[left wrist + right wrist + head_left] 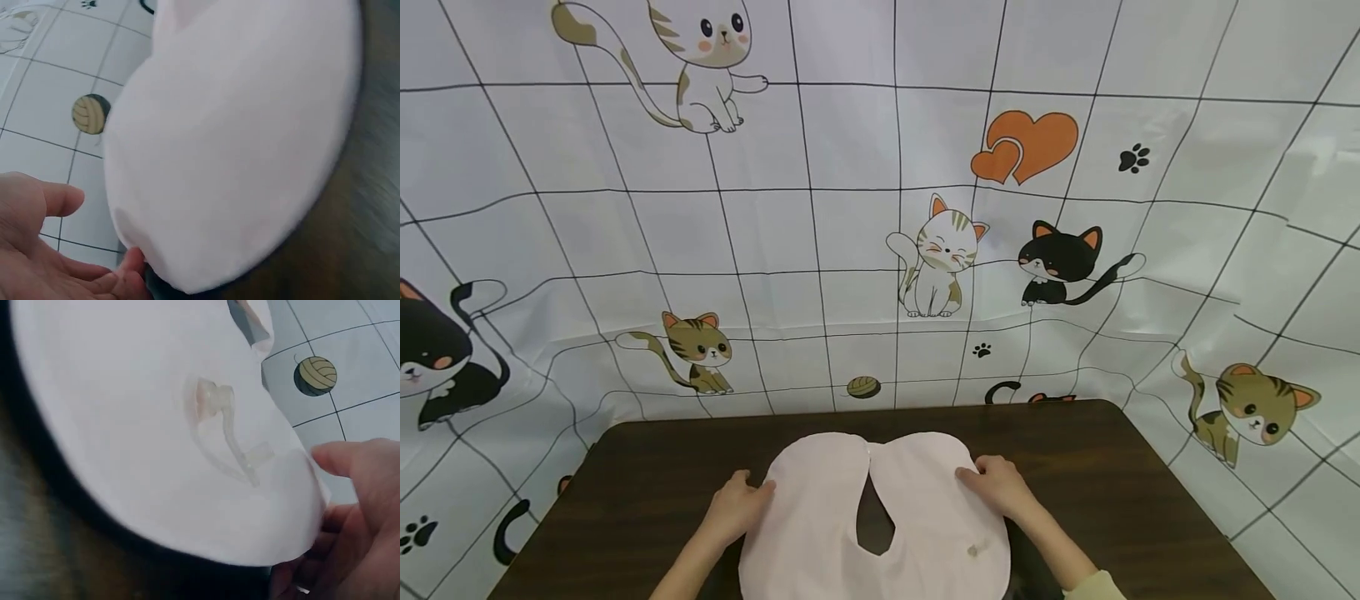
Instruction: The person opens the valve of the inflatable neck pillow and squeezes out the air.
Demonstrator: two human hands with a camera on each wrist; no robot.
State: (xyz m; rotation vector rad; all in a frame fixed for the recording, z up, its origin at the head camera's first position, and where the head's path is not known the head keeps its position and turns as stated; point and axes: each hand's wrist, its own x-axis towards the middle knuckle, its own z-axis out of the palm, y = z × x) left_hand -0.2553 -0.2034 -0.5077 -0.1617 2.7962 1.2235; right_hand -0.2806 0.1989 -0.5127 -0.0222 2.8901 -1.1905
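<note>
A pale pink inflatable neck pillow (805, 517) with two rounded lobes lies at the front of the table. Its lobes meet at the top, above a teardrop-shaped gap. My left hand (733, 508) is at the pillow's left edge; in the left wrist view its thumb stands off the cloth, and fingertips touch the lower edge. On the opposite lobe, my right hand (1002, 487) pinches the edge, thumb at the top and fingers behind. A clear plastic valve (215, 400) with a strapped cap sits on that lobe, showing as a small spot in the head view.
The dark brown wooden table (677, 454) has rounded far corners. Behind it and along both sides hangs a white gridded sheet (850, 233) printed with cartoon cats, hearts and paw prints. A pale yellow sleeve (1093, 586) covers part of the right forearm.
</note>
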